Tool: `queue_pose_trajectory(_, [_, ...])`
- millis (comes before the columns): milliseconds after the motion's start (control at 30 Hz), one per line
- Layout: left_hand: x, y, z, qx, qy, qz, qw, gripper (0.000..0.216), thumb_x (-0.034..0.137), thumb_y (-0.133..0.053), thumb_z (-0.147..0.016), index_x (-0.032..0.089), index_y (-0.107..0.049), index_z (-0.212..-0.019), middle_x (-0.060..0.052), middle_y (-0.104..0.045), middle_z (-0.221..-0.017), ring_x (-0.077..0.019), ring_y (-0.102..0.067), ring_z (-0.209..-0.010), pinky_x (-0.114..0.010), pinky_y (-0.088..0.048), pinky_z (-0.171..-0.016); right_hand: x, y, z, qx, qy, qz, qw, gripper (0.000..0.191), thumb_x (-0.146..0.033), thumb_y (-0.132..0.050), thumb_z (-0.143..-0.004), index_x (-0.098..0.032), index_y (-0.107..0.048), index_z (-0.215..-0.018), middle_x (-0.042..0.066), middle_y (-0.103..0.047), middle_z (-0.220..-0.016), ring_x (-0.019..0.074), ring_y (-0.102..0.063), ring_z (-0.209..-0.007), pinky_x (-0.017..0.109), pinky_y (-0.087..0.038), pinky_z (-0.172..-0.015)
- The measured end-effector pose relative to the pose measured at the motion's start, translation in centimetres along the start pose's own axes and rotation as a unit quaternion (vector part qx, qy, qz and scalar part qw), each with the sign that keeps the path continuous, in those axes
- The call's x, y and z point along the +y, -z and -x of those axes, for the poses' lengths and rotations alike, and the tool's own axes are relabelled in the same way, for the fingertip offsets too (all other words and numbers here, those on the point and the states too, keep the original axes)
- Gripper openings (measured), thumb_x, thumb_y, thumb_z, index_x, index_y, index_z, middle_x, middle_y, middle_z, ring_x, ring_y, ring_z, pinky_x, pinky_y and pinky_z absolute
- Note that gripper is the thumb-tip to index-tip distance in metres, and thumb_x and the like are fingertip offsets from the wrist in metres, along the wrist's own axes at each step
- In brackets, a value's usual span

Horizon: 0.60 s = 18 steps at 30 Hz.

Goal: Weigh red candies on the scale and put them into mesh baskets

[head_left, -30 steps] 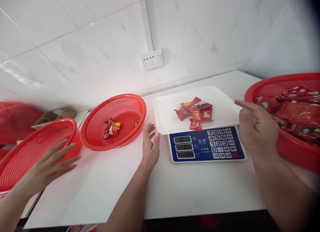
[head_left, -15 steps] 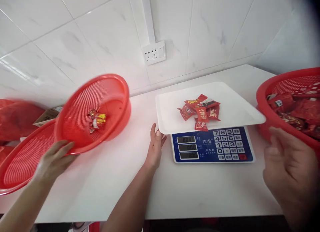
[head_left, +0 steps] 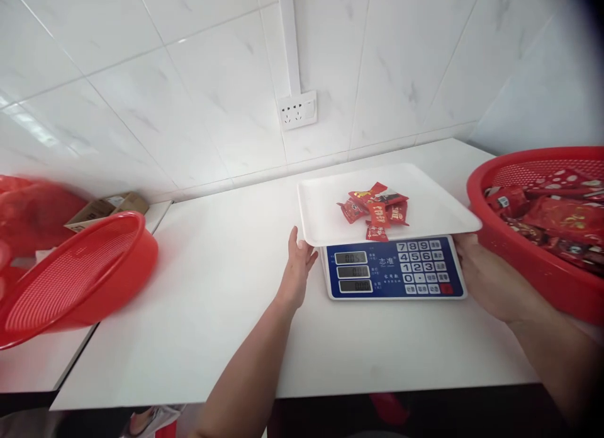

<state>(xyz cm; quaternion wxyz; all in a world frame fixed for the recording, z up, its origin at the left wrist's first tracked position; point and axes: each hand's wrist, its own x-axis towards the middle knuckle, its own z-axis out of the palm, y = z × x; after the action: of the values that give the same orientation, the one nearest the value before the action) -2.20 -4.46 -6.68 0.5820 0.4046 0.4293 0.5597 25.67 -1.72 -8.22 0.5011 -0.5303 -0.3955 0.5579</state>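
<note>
White tray point(head_left: 438, 205) noted right of the frame's centre, seated over a blue-faced scale point(head_left: 394, 268) on the white table point(head_left: 207, 312). A small heap of red packets point(head_left: 377, 211) was carried near the tray's middle. Left hand point(head_left: 295, 271) was seen unclenched at the tray's near-left corner, fingers spread, nothing gripped; contact with the rim could not be made out. Right hand point(head_left: 488, 277) was placed below the near-right edge, beside the scale; its fingers were partly hidden, so whether anything was grasped could not be told.

Tray judged light, stiff and smooth; packets judged light, soft-wrapped and apt to slide if it were tipped. Best hold judged to be by the rim at opposite sides, kept level.

Red basket point(head_left: 519, 274) of packaged goods recorded at the right edge, another red basket point(head_left: 129, 277) at left.
</note>
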Motion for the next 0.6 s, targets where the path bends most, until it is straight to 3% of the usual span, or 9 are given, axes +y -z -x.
queue_pose_trajectory(233, [0.4,0.2,-0.1,-0.007,-0.003,-0.004,1.0,0.076,0.065,-0.028,-0.088,0.028,0.001,-0.147,-0.006,-0.039,-0.144,-0.0173,-0.036,-0.133,-0.036,-0.027,-0.11,0.1,-0.2,0.1,0.022,-0.023,-0.006,0.999,0.047,-0.056,-0.034,-0.089,-0.026,-0.057,-0.117,0.008,-0.067,-0.108,0.0232,-0.062,-0.103,0.035,-0.054,-0.081])
queue_pose_trajectory(400, [0.1,-0.9,0.7,-0.001,-0.018,0.007,1.0,0.071,0.062,-0.027,-0.09,0.03,0.001,-0.147,-0.005,-0.034,-0.147,-0.0178,-0.033,-0.134,-0.039,-0.023,-0.112,-0.4,0.3,0.0,-0.041,-0.005,-0.007,0.999,0.044,-0.056,-0.036,-0.087,-0.03,-0.056,-0.118,0.007,-0.065,-0.113,0.0231,-0.06,-0.106,0.034,-0.053,-0.082])
queue_pose_trajectory(600, [-0.4,-1.8,1.2,0.031,-0.041,0.004,0.999,0.064,0.059,-0.025,-0.092,0.033,-0.005,-0.146,-0.004,-0.038,-0.145,-0.0176,-0.037,-0.132,-0.038,-0.028,-0.109,0.5,2.2,-1.3,-0.122,0.015,-0.007,0.992,0.046,-0.062,-0.048,-0.078,-0.031,-0.06,-0.109,0.007,-0.063,-0.116,0.0257,-0.06,-0.107,0.033,-0.053,-0.081])
